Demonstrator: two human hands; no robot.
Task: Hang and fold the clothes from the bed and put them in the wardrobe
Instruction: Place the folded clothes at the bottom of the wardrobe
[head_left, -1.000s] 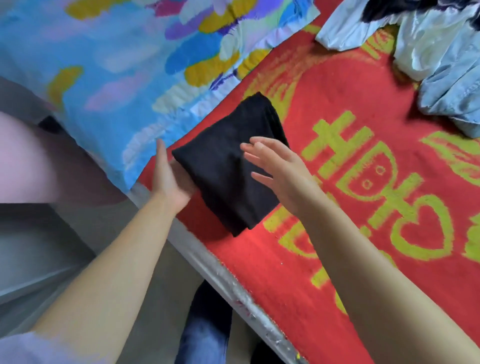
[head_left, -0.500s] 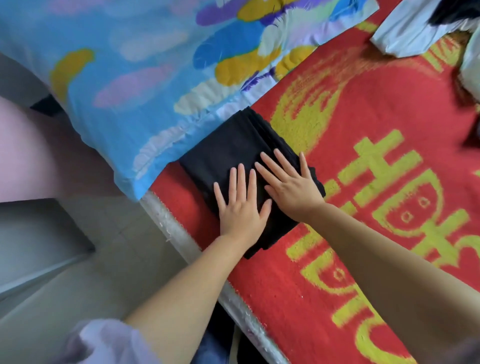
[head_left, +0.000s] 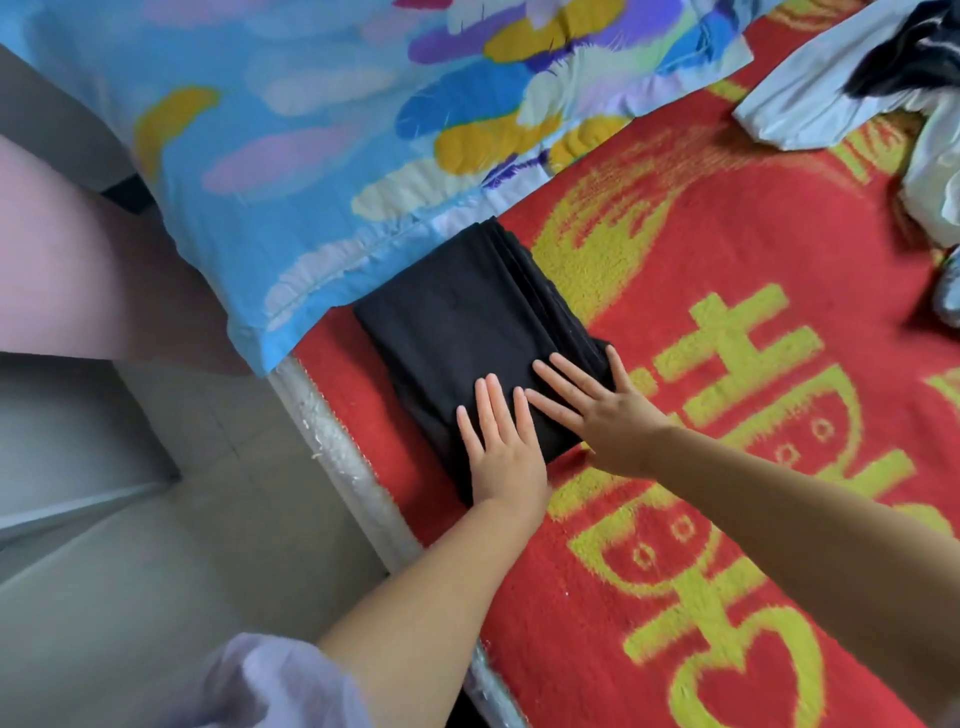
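1. Black folded garment (head_left: 467, 332): dark cloth folded into a compact rectangle, several layers showing as stacked edges along its far right side; lies flat on the red blanket (head_left: 701, 312) near the bed's edge, its far end just beside the hem of the blue patterned quilt (head_left: 291, 171); kind of garment cannot be told

2. Left hand (head_left: 501, 447): palm down on the near end of the garment, fingers straight and close together, pressing, gripping nothing

3. Right hand (head_left: 597, 410): palm down just beside the left hand, on the garment's near right corner, fingers straight and spread, likewise holding nothing; its heel lies over the garment's edge toward the blanket

4. Unfolded clothes (head_left: 841, 98): heap of pale and dark fabric at the far right of the bed, well apart from the folded piece; items not separable by eye

5. Bed edge (head_left: 343, 457): pale rail running diagonally, tiled floor below it to the left; wardrobe not in view

6. Step in hand, as judged: the fold of this one piece looks finished and is being pressed flat

7. Next move, as judged: fingers should slide under the bundle from both sides so that the layers lift together without slipping open, then carry it to the wardrobe; the heap remains to be folded or hung
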